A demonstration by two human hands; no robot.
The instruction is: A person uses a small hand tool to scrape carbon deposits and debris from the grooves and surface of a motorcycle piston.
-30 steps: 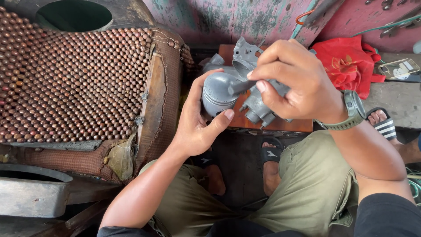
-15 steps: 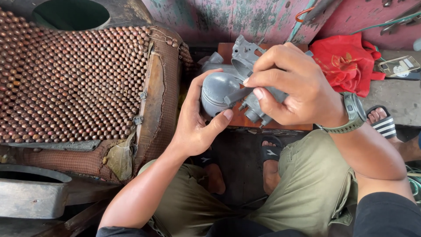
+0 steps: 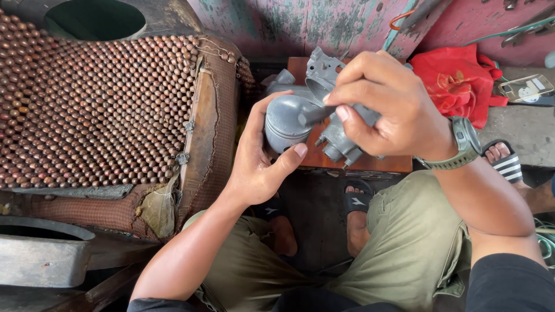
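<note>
A grey metal engine part [image 3: 295, 118] with a round cylindrical end and several small tubes is held in front of me over a low wooden block [image 3: 370, 162]. My left hand [image 3: 260, 156] cups the round end from the left, thumb under it. My right hand [image 3: 390, 107], with a grey-green wristwatch, grips the part's upper body from the right; its fingers pinch a short grey piece against it. The far side of the part is hidden by my right hand.
A worn seat covered in brown wooden beads [image 3: 92, 104] fills the left. A red cloth [image 3: 459, 81] lies at the right by a pink wall. Another person's sandalled foot [image 3: 506, 162] is at the right. My own sandalled feet [image 3: 355, 214] rest below.
Both hands have kept hold of the grey part. My right-hand fingers have shifted a little on its top, and the part has turned slightly.
</note>
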